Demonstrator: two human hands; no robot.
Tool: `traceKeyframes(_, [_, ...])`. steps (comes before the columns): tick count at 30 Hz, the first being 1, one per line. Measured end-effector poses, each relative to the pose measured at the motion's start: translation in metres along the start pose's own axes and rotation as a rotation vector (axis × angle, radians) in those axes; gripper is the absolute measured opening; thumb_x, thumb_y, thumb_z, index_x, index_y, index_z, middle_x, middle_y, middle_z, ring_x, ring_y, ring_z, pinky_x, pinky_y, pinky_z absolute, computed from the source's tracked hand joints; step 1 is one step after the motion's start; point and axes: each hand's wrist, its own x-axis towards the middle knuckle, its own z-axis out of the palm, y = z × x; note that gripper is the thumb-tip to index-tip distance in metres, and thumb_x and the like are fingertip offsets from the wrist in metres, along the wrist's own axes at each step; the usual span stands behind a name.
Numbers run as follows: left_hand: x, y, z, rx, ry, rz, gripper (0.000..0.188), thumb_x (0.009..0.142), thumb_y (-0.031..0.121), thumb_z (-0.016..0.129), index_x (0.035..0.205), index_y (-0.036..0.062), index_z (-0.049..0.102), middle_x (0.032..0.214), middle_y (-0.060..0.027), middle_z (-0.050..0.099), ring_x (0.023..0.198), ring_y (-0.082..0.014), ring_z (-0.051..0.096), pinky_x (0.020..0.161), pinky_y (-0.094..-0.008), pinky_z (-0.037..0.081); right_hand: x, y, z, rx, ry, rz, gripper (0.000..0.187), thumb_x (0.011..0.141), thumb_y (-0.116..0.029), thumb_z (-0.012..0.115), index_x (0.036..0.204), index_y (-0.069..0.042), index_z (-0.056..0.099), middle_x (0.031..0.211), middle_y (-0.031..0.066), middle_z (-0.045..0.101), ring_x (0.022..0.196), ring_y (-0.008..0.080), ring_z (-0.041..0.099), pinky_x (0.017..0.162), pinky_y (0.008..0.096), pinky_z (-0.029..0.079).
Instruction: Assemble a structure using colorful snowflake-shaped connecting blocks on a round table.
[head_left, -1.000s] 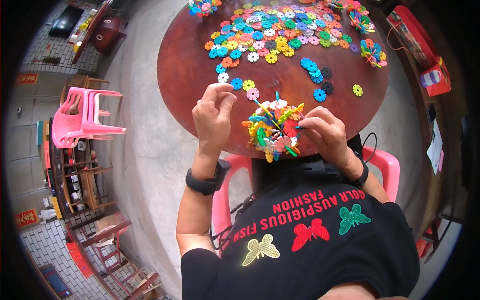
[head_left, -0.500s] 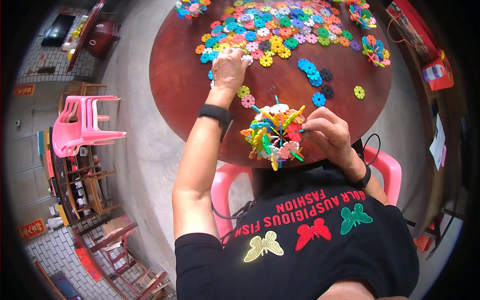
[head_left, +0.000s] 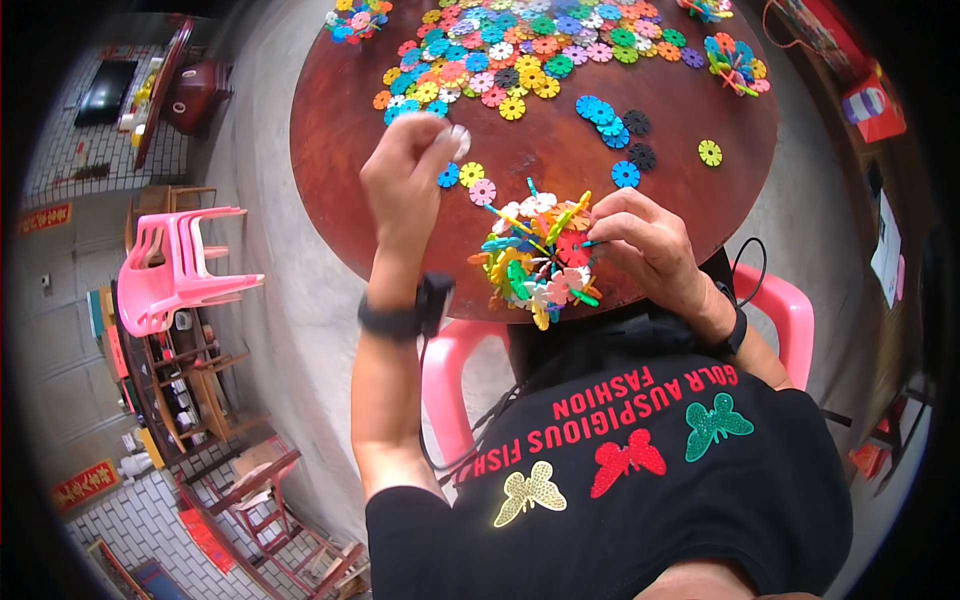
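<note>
Pinched between the thumb and fingers of my left hand [head_left: 405, 180] is a white notched plastic disc [head_left: 459, 142], lifted above the table and slightly blurred. My right hand [head_left: 655, 250] grips the right side of a ball of interlocked discs [head_left: 540, 262] in many colours, at the table's near edge. Its fingertips are beside a red disc [head_left: 573, 248] in that ball. Between my left hand and the ball lie a pink disc [head_left: 482, 192], a yellow-green disc [head_left: 471, 175] and a blue disc [head_left: 448, 175].
A wide spread of loose coloured discs [head_left: 530, 50] covers the far part of the round brown table [head_left: 340, 170]. Other built clusters stand at the far left [head_left: 355, 20] and far right [head_left: 737, 65]. Blue discs [head_left: 610, 125] and black discs [head_left: 640, 155] lie right of centre. Pink stacked chairs [head_left: 165, 270] stand left.
My left hand has come back from the pile toward me and left, carrying a white disc. My right hand stays at the ball. The whole view has shifted slightly.
</note>
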Motion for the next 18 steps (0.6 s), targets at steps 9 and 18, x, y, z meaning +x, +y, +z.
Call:
traceKeyframes(9, [-0.101,0.063,0.018,0.345,-0.097,0.171,0.02,0.069,-0.005,0.076,0.083,0.0047,0.065,0.085,-0.0064,0.068,0.082,-0.0199,0.064,0.077,-0.0334,0.051,-0.002,0.003,0.002,-0.004,-0.058,-0.01,0.018,0.078,0.001,0.071,0.094,-0.003,0.063,0.1,0.0128,0.067,0.091,0.0294,0.065,0.077,0.036,0.052])
traceKeyframes(18, [-0.105,0.063,0.024,0.709,-0.081,0.357,0.016,0.07,0.006,0.078,0.079,0.0114,0.066,0.076,0.002,0.064,0.083,-0.0186,0.063,0.104,-0.0407,0.031,-0.002,0.001,0.006,0.028,-0.044,-0.022,0.012,0.082,-0.006,0.067,0.092,-0.005,0.06,0.094,0.0109,0.066,0.09,0.0311,0.065,0.078,0.0384,0.051])
